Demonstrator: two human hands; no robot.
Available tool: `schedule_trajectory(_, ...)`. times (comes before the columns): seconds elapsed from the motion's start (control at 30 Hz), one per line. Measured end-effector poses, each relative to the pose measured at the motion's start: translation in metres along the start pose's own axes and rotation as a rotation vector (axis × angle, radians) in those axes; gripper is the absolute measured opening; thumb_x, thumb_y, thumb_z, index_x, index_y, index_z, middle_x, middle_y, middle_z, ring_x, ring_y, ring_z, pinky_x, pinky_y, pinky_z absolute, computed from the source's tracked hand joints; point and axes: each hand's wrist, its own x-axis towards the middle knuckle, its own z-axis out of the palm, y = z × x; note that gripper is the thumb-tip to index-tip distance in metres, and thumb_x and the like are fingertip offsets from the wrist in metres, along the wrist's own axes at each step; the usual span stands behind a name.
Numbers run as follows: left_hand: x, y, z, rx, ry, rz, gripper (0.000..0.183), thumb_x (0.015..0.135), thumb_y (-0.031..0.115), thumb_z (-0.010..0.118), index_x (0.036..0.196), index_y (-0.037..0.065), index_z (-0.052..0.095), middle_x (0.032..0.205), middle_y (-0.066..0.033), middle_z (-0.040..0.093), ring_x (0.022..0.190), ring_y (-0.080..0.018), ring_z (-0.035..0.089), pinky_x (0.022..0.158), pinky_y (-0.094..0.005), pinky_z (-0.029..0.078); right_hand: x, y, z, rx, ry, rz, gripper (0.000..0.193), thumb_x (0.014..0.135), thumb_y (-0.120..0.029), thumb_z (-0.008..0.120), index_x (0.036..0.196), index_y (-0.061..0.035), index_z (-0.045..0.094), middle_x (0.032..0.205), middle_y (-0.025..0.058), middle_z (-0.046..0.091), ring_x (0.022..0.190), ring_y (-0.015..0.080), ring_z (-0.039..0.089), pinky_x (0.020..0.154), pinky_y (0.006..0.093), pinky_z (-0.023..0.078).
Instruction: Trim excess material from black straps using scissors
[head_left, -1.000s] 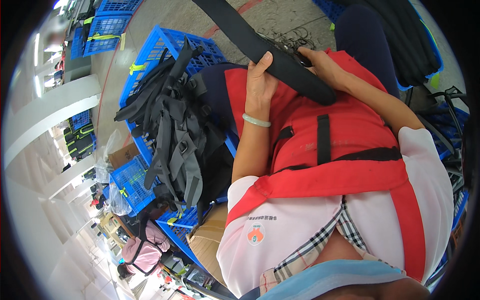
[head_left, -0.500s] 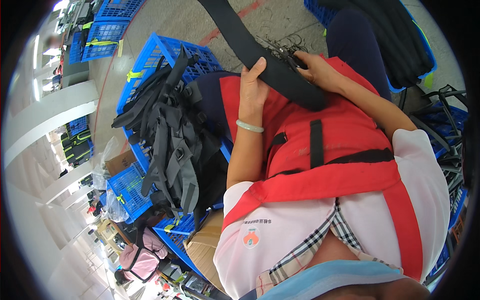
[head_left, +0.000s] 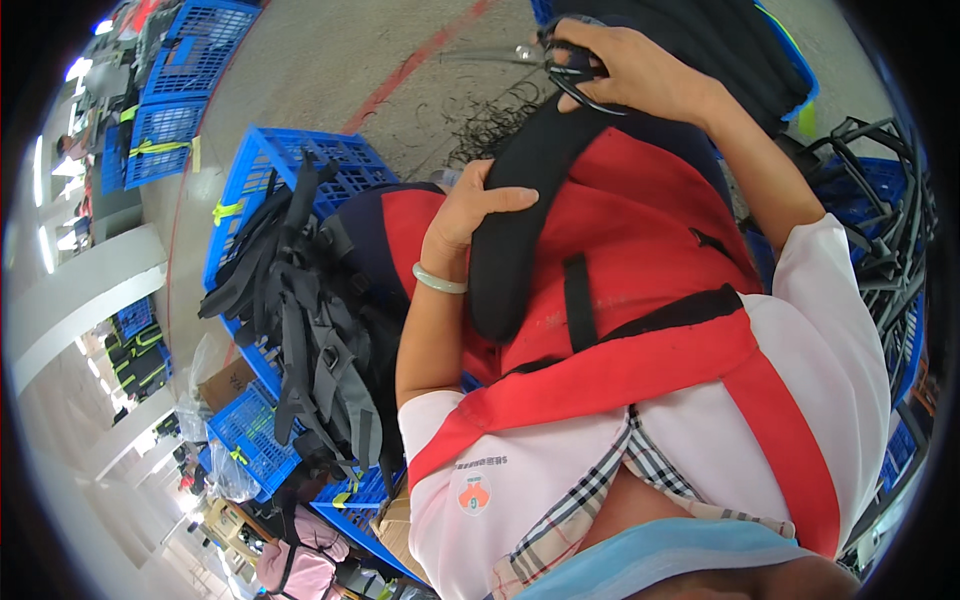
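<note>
My left hand (head_left: 470, 215) is closed on a wide black padded strap (head_left: 515, 250), thumb across its top. Its rounded near end hangs over the red apron (head_left: 640, 215) on my lap, while the far end runs up beneath my other hand. Scissors with black handles (head_left: 575, 75) are gripped in my right hand (head_left: 645, 75), fingers through the loops. Their blades point left, away from the strap, and are smeared by motion. Black thread scraps (head_left: 490, 125) lie on the floor beyond the strap.
To my left, a blue crate (head_left: 235, 200) overflows with dark straps and buckles (head_left: 335, 360). Another blue crate (head_left: 805, 90) with black padded pieces stands at the far right. Black frame-like parts (head_left: 880, 220) pile up on the right. More crates (head_left: 165, 140) stand far left.
The strap has swung round, its rounded end now towards my waist on the left. My right hand has lifted farther away with the scissors, and my left hand has moved nearer and slightly left.
</note>
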Motion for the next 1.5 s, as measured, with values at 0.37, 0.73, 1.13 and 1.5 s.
schedule_trajectory(0.37,0.048,-0.042,0.000,-0.517,0.041,0.250,0.025,0.095,0.015,0.051,0.112,-0.003,0.057,0.099,-0.0161,0.065,0.080,-0.0249,0.066,0.065,-0.0321,0.056,-0.035,0.060,0.027,0.293,-0.152,0.503,0.035,0.081,-0.033,0.073,0.081,-0.0039,0.053,0.068,-0.0020,0.039,0.065,0.0087,0.036,0.060,0.0260,0.031)
schedule_trajectory(0.73,0.067,-0.036,0.015,0.161,0.270,0.293,0.018,0.090,0.012,0.061,0.085,-0.005,0.065,0.074,-0.0105,0.065,0.061,-0.0150,0.062,0.054,-0.0240,0.049,-0.038,0.058,0.029,0.317,-0.154,0.519,0.032,0.081,-0.026,0.073,0.089,-0.0024,0.053,0.075,-0.0044,0.037,0.070,0.0067,0.036,0.063,0.0228,0.033)
schedule_trajectory(1.13,0.045,-0.051,-0.024,0.078,0.256,0.263,0.018,0.093,0.014,0.057,0.085,-0.001,0.064,0.070,-0.0051,0.063,0.060,-0.0115,0.061,0.054,-0.0211,0.047,-0.072,0.211,-0.097,-0.253,0.243,0.612,0.043,0.082,-0.042,0.070,0.086,-0.0019,0.056,0.070,0.0073,0.054,0.068,0.0188,0.055,0.067,0.0324,0.043)
schedule_trajectory(1.5,0.043,-0.052,0.000,0.821,0.469,0.592,0.030,0.080,-0.001,0.060,0.110,0.001,0.062,0.102,-0.0142,0.063,0.087,-0.0255,0.062,0.078,-0.0321,0.049,-0.109,0.240,-0.021,-0.249,0.439,0.755,0.037,0.078,-0.033,0.074,0.088,-0.0004,0.060,0.078,0.0139,0.064,0.073,0.0278,0.062,0.069,0.0361,0.048)
